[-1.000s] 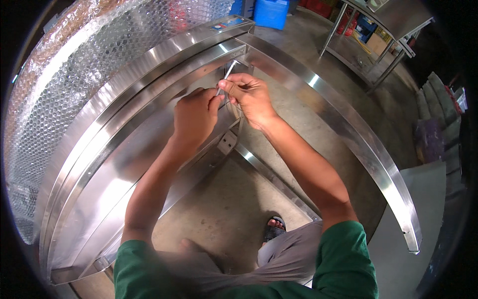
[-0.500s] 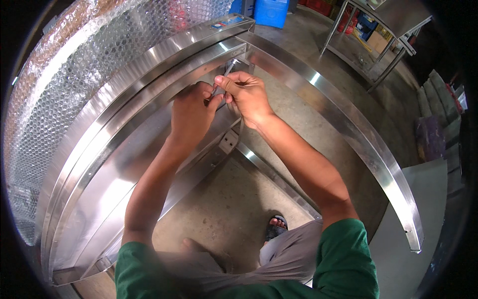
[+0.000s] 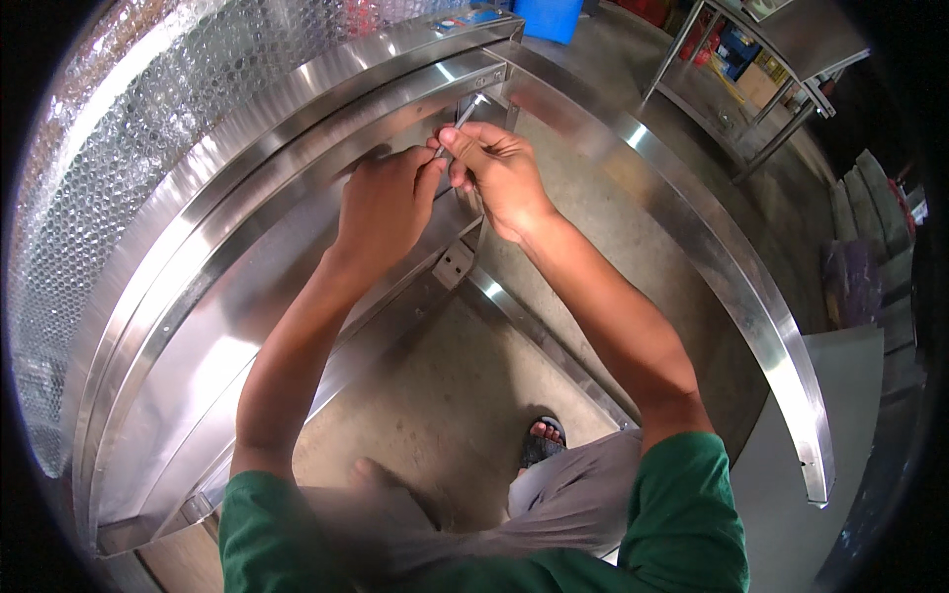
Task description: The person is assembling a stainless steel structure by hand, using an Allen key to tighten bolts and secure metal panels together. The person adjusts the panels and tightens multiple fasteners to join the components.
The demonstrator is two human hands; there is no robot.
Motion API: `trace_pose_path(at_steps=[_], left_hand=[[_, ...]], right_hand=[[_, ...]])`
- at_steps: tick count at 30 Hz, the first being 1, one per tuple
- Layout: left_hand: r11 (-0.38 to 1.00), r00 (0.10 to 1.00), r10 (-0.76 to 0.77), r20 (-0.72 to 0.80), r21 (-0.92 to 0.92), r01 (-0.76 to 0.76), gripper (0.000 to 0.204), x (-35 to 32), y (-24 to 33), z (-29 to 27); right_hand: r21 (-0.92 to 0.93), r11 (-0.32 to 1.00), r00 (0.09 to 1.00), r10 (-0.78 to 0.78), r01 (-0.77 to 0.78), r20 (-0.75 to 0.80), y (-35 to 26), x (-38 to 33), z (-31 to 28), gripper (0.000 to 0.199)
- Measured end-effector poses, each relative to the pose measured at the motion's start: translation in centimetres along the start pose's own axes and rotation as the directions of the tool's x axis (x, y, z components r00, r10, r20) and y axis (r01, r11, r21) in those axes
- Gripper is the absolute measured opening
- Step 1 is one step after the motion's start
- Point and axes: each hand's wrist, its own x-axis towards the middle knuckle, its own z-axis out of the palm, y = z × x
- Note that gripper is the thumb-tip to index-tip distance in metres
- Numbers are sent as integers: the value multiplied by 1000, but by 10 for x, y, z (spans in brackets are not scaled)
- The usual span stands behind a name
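Note:
Both my hands meet near the upper corner of a stainless steel frame (image 3: 633, 133). My left hand (image 3: 384, 203) is closed, thumb and fingers pinching the lower end of a slim silvery rod-like tool (image 3: 467, 113). Slightly above, my right hand (image 3: 502, 176) pinches the same tool between thumb and fingers. Its bright far end points up at the inside of the corner; what it touches there is too small to tell. A joint plate (image 3: 490, 79) with small fasteners sits just above. Below my hands, a bracket with dark holes (image 3: 455, 265) joins lower bars.
Bubble wrap (image 3: 148, 128) covers something along the left. A curved-looking steel bar (image 3: 771, 326) runs down the right side. A steel table (image 3: 796, 40) and a blue container (image 3: 547, 18) stand at the back. My sandalled foot (image 3: 542, 443) is on the concrete floor.
My view has shifted a little, so the frame's corner sits higher and further right. My left fingers have turned slightly on the rod-like tool; both hands stay on it.

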Motion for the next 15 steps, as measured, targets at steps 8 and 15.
trace_pose_path(at_steps=[8,15], left_hand=[[995,1000,5,-10,-95,-6,19,1,2,-1],[989,999,31,16,-148,-28,21,0,-3,-5]], right_hand=[[-15,1000,996,-25,24,-83,0,-1,9,22],[46,999,999,-18,16,33,-5,-5,9,24]])
